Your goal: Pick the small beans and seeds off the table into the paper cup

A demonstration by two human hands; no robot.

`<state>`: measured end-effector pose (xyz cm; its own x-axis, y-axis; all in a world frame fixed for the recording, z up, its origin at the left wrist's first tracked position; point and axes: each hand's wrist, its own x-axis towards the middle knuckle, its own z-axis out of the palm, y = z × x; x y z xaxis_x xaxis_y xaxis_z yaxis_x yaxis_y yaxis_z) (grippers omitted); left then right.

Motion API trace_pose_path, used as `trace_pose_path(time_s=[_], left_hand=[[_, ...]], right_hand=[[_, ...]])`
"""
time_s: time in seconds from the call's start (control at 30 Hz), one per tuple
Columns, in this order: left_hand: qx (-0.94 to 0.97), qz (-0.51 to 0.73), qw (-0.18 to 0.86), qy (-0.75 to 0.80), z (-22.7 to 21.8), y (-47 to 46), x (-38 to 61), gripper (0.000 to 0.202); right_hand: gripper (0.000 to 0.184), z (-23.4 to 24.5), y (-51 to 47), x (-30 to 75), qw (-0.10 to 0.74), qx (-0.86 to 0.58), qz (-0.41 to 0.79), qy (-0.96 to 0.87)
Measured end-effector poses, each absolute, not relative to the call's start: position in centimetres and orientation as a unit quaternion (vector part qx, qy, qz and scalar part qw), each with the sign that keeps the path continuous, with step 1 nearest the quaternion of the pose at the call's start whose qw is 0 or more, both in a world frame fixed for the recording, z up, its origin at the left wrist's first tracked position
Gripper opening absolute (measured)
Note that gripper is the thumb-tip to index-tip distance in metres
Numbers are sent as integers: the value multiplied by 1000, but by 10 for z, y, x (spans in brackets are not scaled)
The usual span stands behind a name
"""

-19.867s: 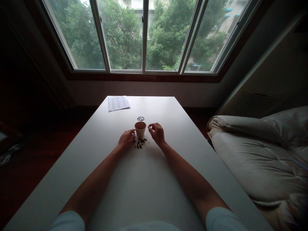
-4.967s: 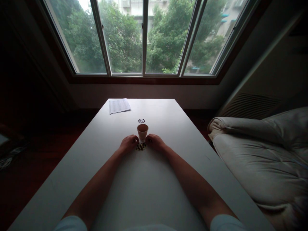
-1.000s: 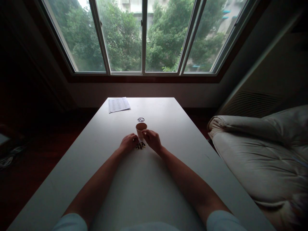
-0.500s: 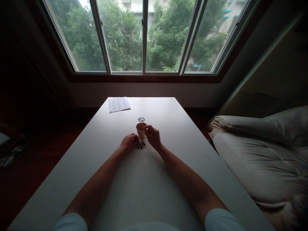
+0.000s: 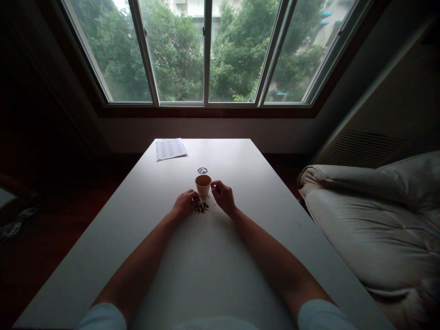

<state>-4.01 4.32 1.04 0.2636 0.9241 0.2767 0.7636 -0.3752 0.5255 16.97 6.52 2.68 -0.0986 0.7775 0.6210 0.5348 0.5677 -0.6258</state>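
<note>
A small tan paper cup (image 5: 203, 185) stands upright on the white table (image 5: 206, 256). Just in front of it lies a little pile of dark and pale beans (image 5: 201, 208). My left hand (image 5: 185, 203) rests on the table at the pile's left edge, fingers curled and pinched at the beans. My right hand (image 5: 223, 196) hovers to the right of the cup, raised a little, thumb and fingers pinched together; what they hold is too small to see.
A printed sheet of paper (image 5: 171, 149) lies at the table's far left corner. A small round dark object (image 5: 202, 170) sits just behind the cup. A padded pale quilt (image 5: 371, 215) fills the right side. A wide window (image 5: 206, 50) faces trees.
My right hand has drawn back from above the cup's rim to the cup's right side. The left hand stays at the bean pile, which is smaller than twenty seconds ago.
</note>
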Motion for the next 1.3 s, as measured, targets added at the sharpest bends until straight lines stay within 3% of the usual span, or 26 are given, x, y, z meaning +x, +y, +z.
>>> trace_pose_path(time_s=[0.47, 0.97, 1.3], left_hand=[[725, 403, 236, 506, 0, 57, -37, 18], [701, 422, 314, 482, 5, 51, -28, 25], [712, 391, 245, 529, 4, 47, -28, 20]], right_hand=[[15, 9, 61, 165, 406, -378, 119, -824], [16, 11, 60, 166, 401, -369, 114, -830], [13, 30, 56, 163, 464, -409, 127, -776]])
